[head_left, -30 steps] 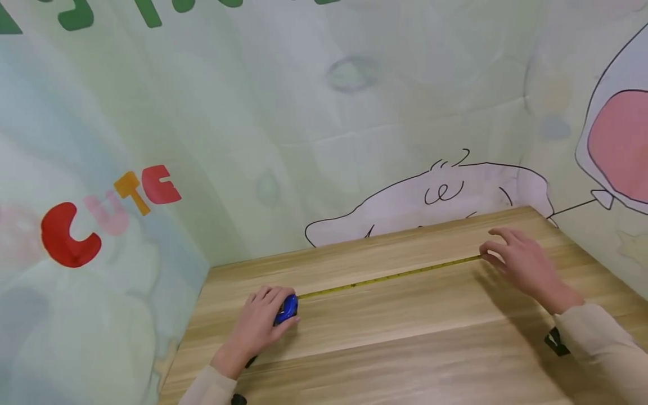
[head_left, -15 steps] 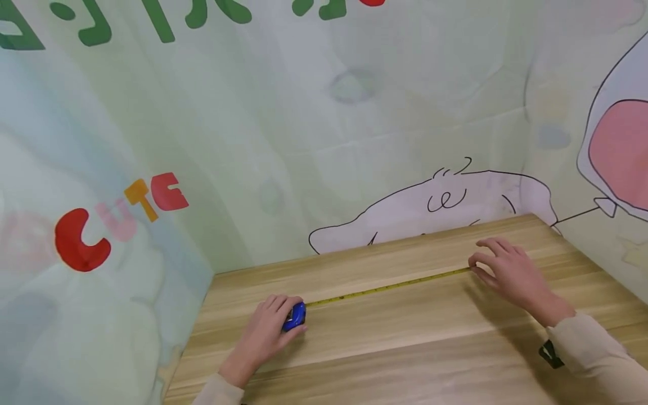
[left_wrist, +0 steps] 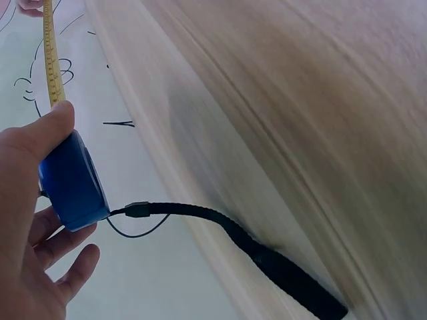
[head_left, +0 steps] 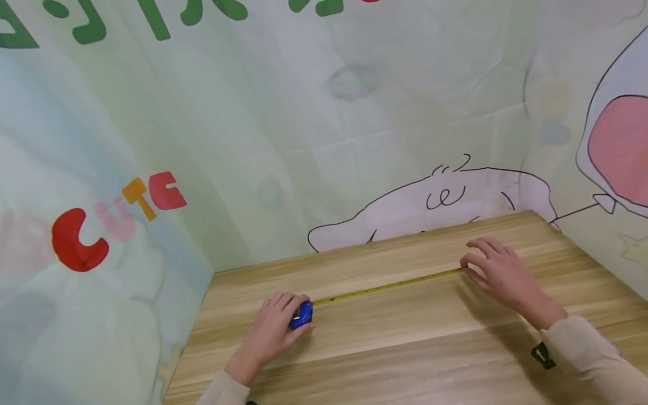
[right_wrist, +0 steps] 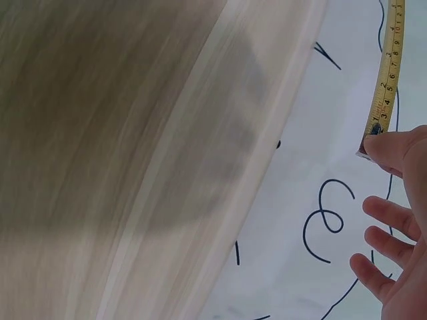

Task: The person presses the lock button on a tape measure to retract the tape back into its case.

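Observation:
My left hand [head_left: 273, 326] grips the blue case of a tape measure [head_left: 302, 315], thumb on one side and fingers on the other. From the case a yellow blade [head_left: 390, 286] stretches out over the table to my right hand [head_left: 501, 275]. In the right wrist view, thumb and forefinger pinch the blade's hooked end [right_wrist: 369, 143], while the other fingers stay spread. A black wrist strap [left_wrist: 267, 257] hangs from the case in the left wrist view. The printed numbers on the blade [right_wrist: 390, 60] show near the hook.
A wood-grain table [head_left: 385, 360] lies under both hands. Behind it hangs a pale printed cloth [head_left: 243, 140] with letters and cartoon drawings, and it continues on the left and right sides. A black clip-like piece [head_left: 543, 355] sits by the right sleeve.
The hands have drawn closer together: the left with the case has shifted right, the right with the hook has shifted left. The stretch of blade between them is shorter.

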`<act>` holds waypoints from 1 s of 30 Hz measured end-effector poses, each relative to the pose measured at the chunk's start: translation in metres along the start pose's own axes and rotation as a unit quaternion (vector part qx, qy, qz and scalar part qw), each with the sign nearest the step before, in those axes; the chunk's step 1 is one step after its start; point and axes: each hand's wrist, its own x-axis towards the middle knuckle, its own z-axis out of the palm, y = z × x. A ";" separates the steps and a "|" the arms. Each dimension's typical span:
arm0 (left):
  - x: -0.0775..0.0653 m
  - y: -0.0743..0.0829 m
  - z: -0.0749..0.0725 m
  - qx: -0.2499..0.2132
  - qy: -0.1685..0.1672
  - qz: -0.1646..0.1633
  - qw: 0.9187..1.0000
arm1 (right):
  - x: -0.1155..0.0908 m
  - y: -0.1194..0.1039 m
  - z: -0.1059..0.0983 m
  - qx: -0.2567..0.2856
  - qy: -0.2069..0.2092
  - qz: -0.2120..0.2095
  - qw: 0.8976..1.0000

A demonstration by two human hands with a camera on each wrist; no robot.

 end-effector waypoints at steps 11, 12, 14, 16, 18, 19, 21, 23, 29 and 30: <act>0.005 0.007 0.001 0.001 -0.011 0.001 1.000 | 0.001 -0.010 -0.001 -0.001 -0.003 0.011 1.000; 0.006 0.008 0.001 0.002 -0.011 0.001 1.000 | 0.001 -0.011 -0.001 -0.002 -0.003 0.011 1.000; 0.007 0.010 0.000 0.004 -0.011 0.003 1.000 | 0.001 -0.013 -0.002 -0.002 -0.006 0.014 1.000; 0.009 0.012 0.000 0.004 -0.008 0.007 1.000 | 0.002 -0.016 -0.002 -0.001 -0.009 0.015 1.000; 0.009 0.013 0.000 0.003 -0.004 0.011 1.000 | 0.003 -0.019 -0.003 0.001 -0.009 0.014 1.000; 0.009 0.014 0.000 0.002 -0.003 0.013 1.000 | 0.003 -0.021 -0.003 0.003 -0.009 0.013 1.000; 0.010 0.015 0.000 0.002 0.000 0.015 1.000 | 0.005 -0.024 -0.003 0.007 -0.005 0.008 1.000; 0.010 0.017 0.000 0.002 0.000 0.014 1.000 | 0.006 -0.026 -0.003 0.010 0.000 0.006 1.000; 0.012 0.021 0.000 -0.002 0.002 0.007 1.000 | 0.009 -0.034 0.002 0.017 0.007 0.003 1.000; 0.012 0.022 0.000 -0.002 0.004 0.007 1.000 | 0.009 -0.035 0.004 0.018 0.007 0.002 1.000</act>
